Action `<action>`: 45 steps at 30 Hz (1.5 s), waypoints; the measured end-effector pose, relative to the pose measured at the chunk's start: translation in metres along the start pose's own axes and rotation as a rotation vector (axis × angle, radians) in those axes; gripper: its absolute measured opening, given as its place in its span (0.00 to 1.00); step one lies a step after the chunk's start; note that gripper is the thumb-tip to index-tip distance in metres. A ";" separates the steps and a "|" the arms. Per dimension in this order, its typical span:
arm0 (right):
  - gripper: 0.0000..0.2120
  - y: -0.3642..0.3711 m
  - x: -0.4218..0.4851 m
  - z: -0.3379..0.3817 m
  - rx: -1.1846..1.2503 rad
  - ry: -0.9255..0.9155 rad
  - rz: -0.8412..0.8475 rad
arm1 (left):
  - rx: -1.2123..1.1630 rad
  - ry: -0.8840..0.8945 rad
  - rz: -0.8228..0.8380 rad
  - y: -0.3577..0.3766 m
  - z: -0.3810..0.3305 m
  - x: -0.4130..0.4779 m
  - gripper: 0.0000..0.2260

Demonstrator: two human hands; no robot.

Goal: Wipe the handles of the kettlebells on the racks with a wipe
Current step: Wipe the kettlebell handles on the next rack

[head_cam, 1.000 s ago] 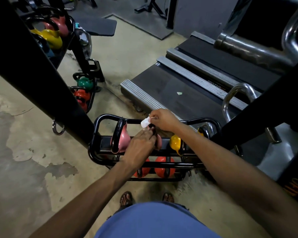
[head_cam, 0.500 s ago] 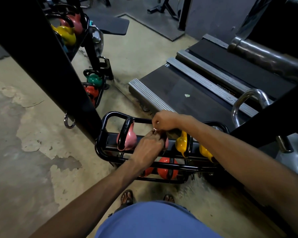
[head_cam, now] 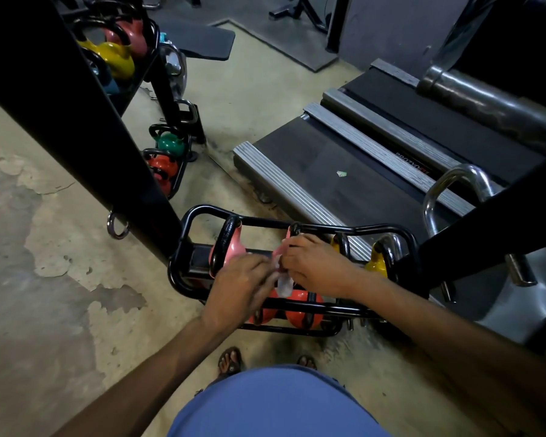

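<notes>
A low black rack (head_cam: pixel 199 212) stands on the floor in front of me. Its top tier holds a pink kettlebell (head_cam: pixel 232 247) with a black handle at the left, a second pink one mostly hidden behind my hands, and two yellow kettlebells (head_cam: pixel 377 263) at the right. Orange kettlebells (head_cam: pixel 301 313) sit on the lower tier. My left hand (head_cam: pixel 238 287) and my right hand (head_cam: pixel 316 266) meet over the middle of the rack, both pinching a small white wipe (head_cam: pixel 283 283) that hangs between them.
A thick black slanted post (head_cam: pixel 76 121) crosses the left of the view. Behind it stands a second rack (head_cam: pixel 156 42) with yellow, pink, green and red kettlebells. A treadmill deck (head_cam: pixel 344 171) lies behind the low rack. A chrome handle (head_cam: pixel 448 184) and dark frame stand right.
My right hand came down from the kettlebell handle toward my left hand. The wipe now hangs between both hands, and my view has shifted closer to the rack.
</notes>
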State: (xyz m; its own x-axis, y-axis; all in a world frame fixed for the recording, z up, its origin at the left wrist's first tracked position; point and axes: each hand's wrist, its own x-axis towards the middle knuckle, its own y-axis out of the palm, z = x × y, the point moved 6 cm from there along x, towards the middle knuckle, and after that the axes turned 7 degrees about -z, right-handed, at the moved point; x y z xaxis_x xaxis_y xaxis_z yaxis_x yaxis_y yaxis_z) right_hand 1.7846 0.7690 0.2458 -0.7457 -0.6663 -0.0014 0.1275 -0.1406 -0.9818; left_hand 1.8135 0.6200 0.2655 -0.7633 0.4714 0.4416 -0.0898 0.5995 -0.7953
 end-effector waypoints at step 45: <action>0.06 -0.012 0.048 -0.091 0.482 0.716 -0.226 | 0.215 0.061 0.292 0.045 -0.015 0.039 0.21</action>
State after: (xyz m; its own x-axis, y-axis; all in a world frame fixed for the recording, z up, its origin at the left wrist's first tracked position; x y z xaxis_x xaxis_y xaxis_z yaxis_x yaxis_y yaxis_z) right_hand 1.6876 0.8053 0.2400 -0.9955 0.0095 -0.0945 0.0689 -0.6132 -0.7869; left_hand 1.7888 0.6750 0.2531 -0.7378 0.6441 0.2019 -0.0110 0.2876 -0.9577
